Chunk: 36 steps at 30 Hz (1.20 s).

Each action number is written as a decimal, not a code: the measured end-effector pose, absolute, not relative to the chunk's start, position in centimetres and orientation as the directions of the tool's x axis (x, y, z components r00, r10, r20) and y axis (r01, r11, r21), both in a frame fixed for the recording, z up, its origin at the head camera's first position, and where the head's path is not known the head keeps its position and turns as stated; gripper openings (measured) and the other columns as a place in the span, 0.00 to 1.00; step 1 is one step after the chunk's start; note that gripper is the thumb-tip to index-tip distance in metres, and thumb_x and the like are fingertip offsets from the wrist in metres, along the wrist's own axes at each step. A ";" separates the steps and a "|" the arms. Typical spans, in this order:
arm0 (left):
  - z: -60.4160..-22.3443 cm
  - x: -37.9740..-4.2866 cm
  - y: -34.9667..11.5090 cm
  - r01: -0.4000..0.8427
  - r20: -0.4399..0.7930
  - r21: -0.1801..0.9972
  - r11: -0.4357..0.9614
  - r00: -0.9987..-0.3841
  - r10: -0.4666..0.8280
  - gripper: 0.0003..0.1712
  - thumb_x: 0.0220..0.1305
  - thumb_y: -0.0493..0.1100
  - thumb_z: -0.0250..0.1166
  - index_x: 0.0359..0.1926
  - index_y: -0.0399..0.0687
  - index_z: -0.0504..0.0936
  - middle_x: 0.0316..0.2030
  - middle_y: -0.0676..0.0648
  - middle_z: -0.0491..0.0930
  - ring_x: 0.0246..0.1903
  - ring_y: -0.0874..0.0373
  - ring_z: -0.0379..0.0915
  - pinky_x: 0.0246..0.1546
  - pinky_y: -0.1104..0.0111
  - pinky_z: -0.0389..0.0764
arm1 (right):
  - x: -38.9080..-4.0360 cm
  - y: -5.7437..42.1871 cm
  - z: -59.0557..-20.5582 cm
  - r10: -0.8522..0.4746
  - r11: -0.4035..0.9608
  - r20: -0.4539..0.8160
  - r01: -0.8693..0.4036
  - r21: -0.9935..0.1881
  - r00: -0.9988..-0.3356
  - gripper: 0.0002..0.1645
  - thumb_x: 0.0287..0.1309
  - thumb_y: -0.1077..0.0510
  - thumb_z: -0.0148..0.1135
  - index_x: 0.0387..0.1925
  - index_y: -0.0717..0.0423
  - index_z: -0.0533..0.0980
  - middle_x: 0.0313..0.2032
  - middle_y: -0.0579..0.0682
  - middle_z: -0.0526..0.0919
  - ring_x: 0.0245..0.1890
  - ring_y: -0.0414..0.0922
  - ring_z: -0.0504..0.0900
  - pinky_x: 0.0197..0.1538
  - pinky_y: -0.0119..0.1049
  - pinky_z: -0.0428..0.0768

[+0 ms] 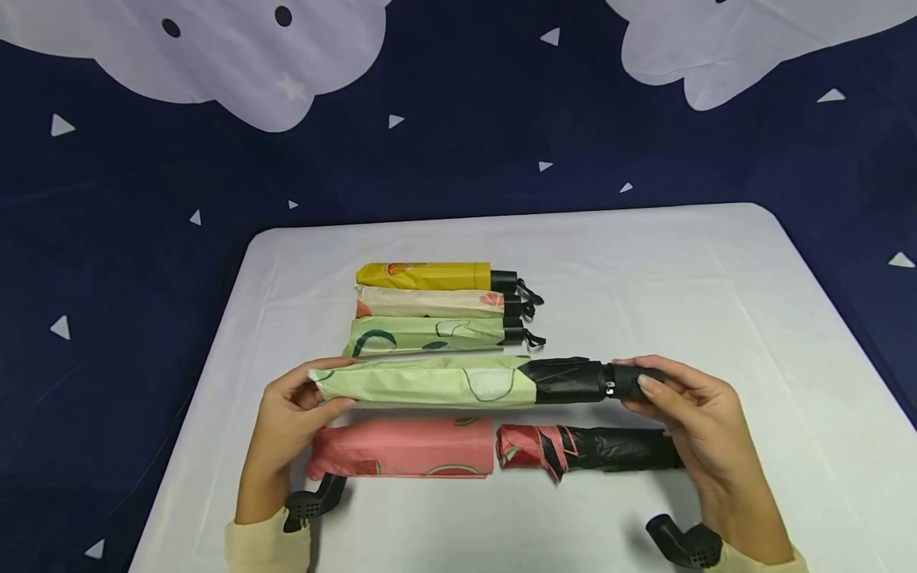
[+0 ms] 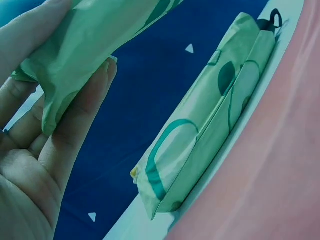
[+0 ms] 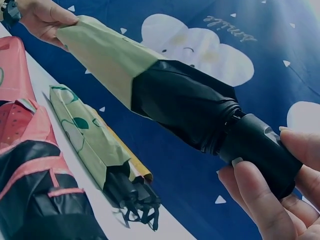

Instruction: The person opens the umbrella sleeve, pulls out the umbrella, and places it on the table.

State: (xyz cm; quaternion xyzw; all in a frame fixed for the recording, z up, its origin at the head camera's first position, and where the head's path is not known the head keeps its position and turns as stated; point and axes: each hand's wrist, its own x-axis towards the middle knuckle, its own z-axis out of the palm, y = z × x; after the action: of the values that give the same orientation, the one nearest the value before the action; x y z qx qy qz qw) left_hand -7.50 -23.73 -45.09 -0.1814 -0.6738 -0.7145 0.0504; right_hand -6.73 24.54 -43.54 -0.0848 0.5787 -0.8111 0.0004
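Observation:
A folded umbrella (image 1: 569, 380) with a black canopy underside shows out of a pale green sleeve (image 1: 430, 382) with a printed outline. It is held level above the table. My left hand (image 1: 286, 418) pinches the sleeve's far left end between thumb and fingers, with the cloth tip hanging past them in the left wrist view. At the other end, my right hand (image 1: 695, 406) grips the black handle (image 3: 260, 150). Below them lie a pink sleeve (image 1: 408, 448) with watermelon prints and a folded black-and-red umbrella (image 1: 616, 450), end to end and slightly apart. My right hand partly hides that umbrella's right end.
Behind the held umbrella, three sleeved umbrellas lie side by side: yellow (image 1: 437, 275), cream (image 1: 430, 302) and green (image 1: 423, 335), their black handles and straps pointing right. The white table (image 1: 680, 270) ends at a dark blue printed cloth (image 1: 458, 175).

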 end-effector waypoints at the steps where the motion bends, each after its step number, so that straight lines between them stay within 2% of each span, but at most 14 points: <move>1: -45.1 -7.5 -23.9 0.309 0.319 0.947 -0.085 -0.933 0.166 0.29 0.50 0.16 0.71 0.56 0.18 0.76 0.48 0.44 0.85 0.37 0.61 0.84 0.32 0.75 0.84 | -6.7 24.7 -43.6 -0.098 -0.335 0.141 -0.100 -0.937 -0.985 0.17 0.67 0.82 0.49 0.56 0.84 0.72 0.49 0.63 0.87 0.46 0.51 0.88 0.42 0.42 0.87; 7: -45.1 -7.4 -24.5 0.298 0.307 0.951 -0.078 -0.940 0.148 0.29 0.50 0.16 0.71 0.56 0.20 0.77 0.45 0.45 0.86 0.33 0.64 0.82 0.26 0.77 0.81 | -6.6 25.5 -43.8 -0.118 -0.423 0.212 -0.144 -0.895 -0.970 0.19 0.67 0.84 0.44 0.57 0.87 0.69 0.50 0.70 0.84 0.48 0.56 0.87 0.43 0.44 0.87; 15: -45.6 -7.2 -25.7 0.349 0.365 0.928 -0.132 -0.923 0.123 0.28 0.49 0.12 0.68 0.54 0.15 0.75 0.49 0.40 0.85 0.40 0.60 0.85 0.35 0.73 0.85 | -6.6 27.0 -44.3 -0.104 -0.481 0.261 -0.181 -0.858 -0.960 0.21 0.66 0.86 0.40 0.58 0.88 0.67 0.52 0.72 0.82 0.50 0.58 0.86 0.44 0.44 0.86; 22: -46.5 -7.0 -27.0 0.297 0.309 0.947 -0.122 -0.946 0.099 0.26 0.53 0.14 0.67 0.55 0.17 0.76 0.50 0.44 0.85 0.43 0.60 0.85 0.40 0.73 0.85 | -6.2 28.8 -44.9 -0.077 -0.515 0.227 -0.156 -0.843 -0.971 0.21 0.66 0.86 0.39 0.59 0.87 0.68 0.52 0.72 0.82 0.50 0.59 0.86 0.46 0.45 0.85; 30: -47.9 -7.4 -27.5 0.195 0.200 0.979 -0.062 -0.974 0.103 0.24 0.55 0.14 0.65 0.55 0.20 0.77 0.47 0.42 0.86 0.43 0.60 0.85 0.40 0.73 0.84 | -5.5 30.5 -46.4 -0.014 -0.405 0.126 -0.109 -0.908 -0.992 0.21 0.69 0.83 0.43 0.59 0.81 0.72 0.50 0.64 0.86 0.49 0.54 0.87 0.45 0.42 0.85; 36: -48.9 -7.6 -28.1 0.115 0.111 0.993 0.037 -0.990 0.090 0.22 0.57 0.17 0.67 0.54 0.21 0.78 0.44 0.46 0.87 0.41 0.61 0.85 0.40 0.73 0.85 | -5.5 31.6 -47.6 -0.051 -0.463 0.138 -0.099 -0.881 -0.989 0.21 0.68 0.84 0.42 0.60 0.87 0.67 0.51 0.68 0.84 0.50 0.56 0.86 0.45 0.43 0.84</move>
State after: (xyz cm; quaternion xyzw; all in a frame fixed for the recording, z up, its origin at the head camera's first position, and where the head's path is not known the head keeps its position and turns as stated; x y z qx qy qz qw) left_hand -7.58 -28.08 -48.88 -0.0712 -0.7198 -0.6904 0.0092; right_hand -5.46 31.62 -47.56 -0.0724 0.5180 -0.8522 -0.0142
